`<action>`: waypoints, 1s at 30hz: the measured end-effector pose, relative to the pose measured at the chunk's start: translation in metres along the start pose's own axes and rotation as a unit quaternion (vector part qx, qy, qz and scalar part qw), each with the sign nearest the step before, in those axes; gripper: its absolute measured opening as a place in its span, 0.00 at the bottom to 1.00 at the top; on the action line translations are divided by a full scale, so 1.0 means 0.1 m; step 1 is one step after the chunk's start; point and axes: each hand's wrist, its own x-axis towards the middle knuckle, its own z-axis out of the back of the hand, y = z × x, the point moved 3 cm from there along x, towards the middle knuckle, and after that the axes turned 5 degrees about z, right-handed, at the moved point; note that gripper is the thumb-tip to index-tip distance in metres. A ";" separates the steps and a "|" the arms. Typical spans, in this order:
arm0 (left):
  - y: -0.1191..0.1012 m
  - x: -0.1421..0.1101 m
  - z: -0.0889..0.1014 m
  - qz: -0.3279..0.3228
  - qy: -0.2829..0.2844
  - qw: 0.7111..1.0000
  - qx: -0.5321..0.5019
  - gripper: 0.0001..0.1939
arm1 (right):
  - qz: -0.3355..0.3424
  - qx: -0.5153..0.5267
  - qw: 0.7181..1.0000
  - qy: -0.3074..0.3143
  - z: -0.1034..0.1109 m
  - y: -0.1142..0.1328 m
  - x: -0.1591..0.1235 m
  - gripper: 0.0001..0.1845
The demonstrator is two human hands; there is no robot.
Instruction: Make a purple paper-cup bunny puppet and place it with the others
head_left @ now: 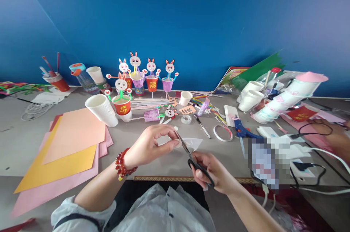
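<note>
My left hand [151,145], with a red bead bracelet [124,163] on the wrist, pinches a small round piece of white paper [178,144] between thumb and fingers. Black-handled scissors [202,173] are in my right hand [216,174], their blades pointing up and left against the paper's edge. A small white disc [175,128] shows by my left fingertips; whether it is joined to the held paper I cannot tell. Beneath the blades lies a white paper scrap [193,143]. A purple cup figure with a rabbit face [152,114] lies on its side just beyond my left hand.
Rabbit cup figures [151,82] stand along the blue wall. Coloured paper sheets [73,133] and stacked white cups [100,108] occupy the left. A tape roll [223,133], pen [202,126], blue glue gun [243,129] and power strips [298,152] lie rightward. Another person's hand [325,135] is far right.
</note>
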 end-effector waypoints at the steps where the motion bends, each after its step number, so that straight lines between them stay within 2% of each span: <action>1: 0.00 0.00 0.00 -0.002 0.002 1.000 0.000 0.04 | 0.002 -0.002 1.000 0.007 0.00 0.00 0.00 0.31; 6: 0.01 0.00 -0.01 -0.010 0.001 1.000 -0.007 0.05 | 0.005 -0.009 1.000 0.025 0.01 -0.02 0.00 0.31; 21: 0.02 0.01 0.02 -0.012 0.001 1.000 -0.008 0.05 | 0.004 0.018 1.000 -0.009 0.00 0.00 0.02 0.30; 30: -0.05 0.03 0.05 -0.008 0.014 1.000 0.005 0.06 | -0.005 -0.024 1.000 -0.014 0.04 -0.01 0.01 0.32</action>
